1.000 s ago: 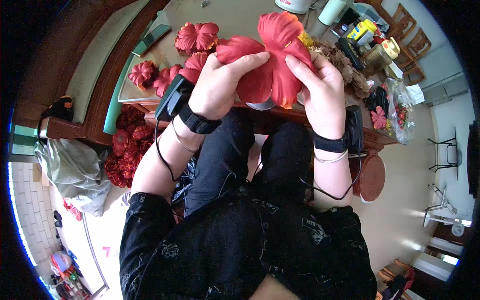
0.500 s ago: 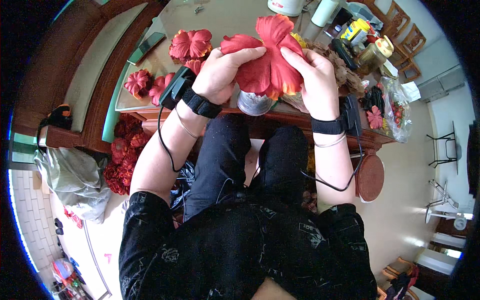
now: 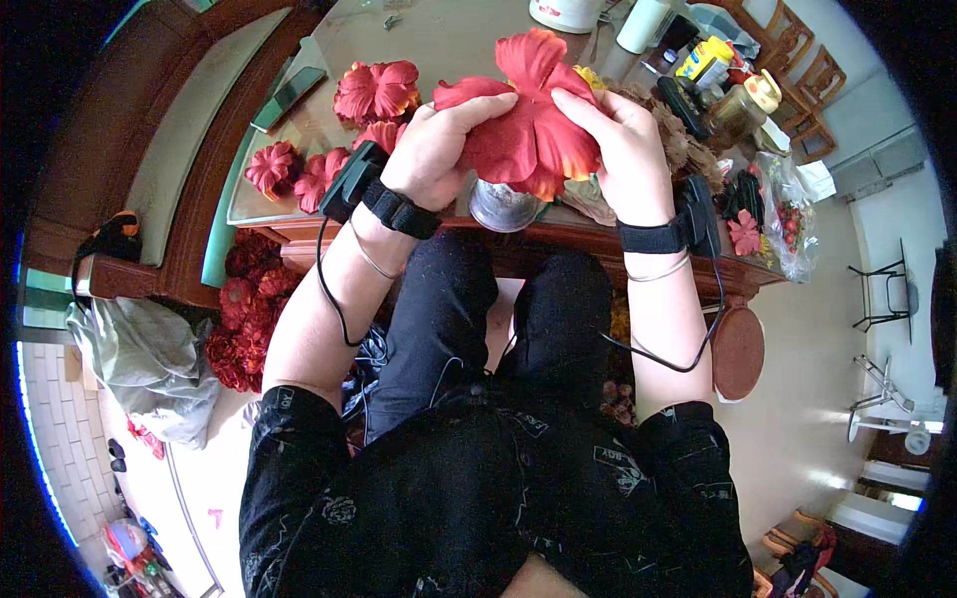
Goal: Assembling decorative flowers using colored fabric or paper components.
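Between my two hands I hold a large red fabric flower (image 3: 533, 125) with orange-yellow petal edges, up above the table's near edge. My left hand (image 3: 439, 145) pinches its left side, thumb lying on top of the petals. On the other side my right hand (image 3: 630, 145) grips it the same way; the fingers of both hands are partly hidden underneath. Below the flower stands a small metal cup (image 3: 501, 207). Finished-looking red flowers lie left of my left hand, among them a big one (image 3: 377, 92) and a smaller one (image 3: 272, 169).
A phone (image 3: 289, 98) lies at the table's left. Brown petal pieces (image 3: 678, 140), a lidded jar (image 3: 743, 105) and a plastic bag (image 3: 795, 219) are on the right. Dark red flowers (image 3: 249, 319) are heaped below the left edge; a round stool (image 3: 738, 354) stands at right.
The flower and both hands have shifted very slightly left in the picture. My grip looks the same.
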Tool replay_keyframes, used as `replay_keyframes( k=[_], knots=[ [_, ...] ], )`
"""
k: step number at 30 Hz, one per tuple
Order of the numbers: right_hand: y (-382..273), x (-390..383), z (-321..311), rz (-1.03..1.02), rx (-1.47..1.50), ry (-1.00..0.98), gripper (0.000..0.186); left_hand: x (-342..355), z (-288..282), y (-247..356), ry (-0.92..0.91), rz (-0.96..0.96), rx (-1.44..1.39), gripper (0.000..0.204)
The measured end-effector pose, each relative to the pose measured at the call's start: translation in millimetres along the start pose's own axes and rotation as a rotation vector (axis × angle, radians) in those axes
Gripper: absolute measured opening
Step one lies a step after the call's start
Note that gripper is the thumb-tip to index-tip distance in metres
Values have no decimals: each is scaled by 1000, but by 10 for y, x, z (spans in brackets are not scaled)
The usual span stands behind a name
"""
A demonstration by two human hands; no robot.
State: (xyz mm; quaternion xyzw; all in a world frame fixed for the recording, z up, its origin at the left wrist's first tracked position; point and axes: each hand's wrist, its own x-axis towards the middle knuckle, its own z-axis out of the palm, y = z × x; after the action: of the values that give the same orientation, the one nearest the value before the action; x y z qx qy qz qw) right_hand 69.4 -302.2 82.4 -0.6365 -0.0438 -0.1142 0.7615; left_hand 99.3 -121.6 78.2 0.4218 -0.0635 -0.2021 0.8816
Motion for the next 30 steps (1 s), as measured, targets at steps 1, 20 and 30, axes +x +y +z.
replay_keyframes(
  k=[1, 20, 30],
  knots=[
    [11, 5, -9, 2, -3, -8, 27, -7, -4, -7, -11, 8, -1, 20],
    [75, 132, -167, 20, -236, -134, 30, -65, -187, -139, 37, 25, 203, 11],
    [299, 120, -156, 22, -278, -93, 27, -81, -182, -333, 35, 204, 151, 11]
  ],
)
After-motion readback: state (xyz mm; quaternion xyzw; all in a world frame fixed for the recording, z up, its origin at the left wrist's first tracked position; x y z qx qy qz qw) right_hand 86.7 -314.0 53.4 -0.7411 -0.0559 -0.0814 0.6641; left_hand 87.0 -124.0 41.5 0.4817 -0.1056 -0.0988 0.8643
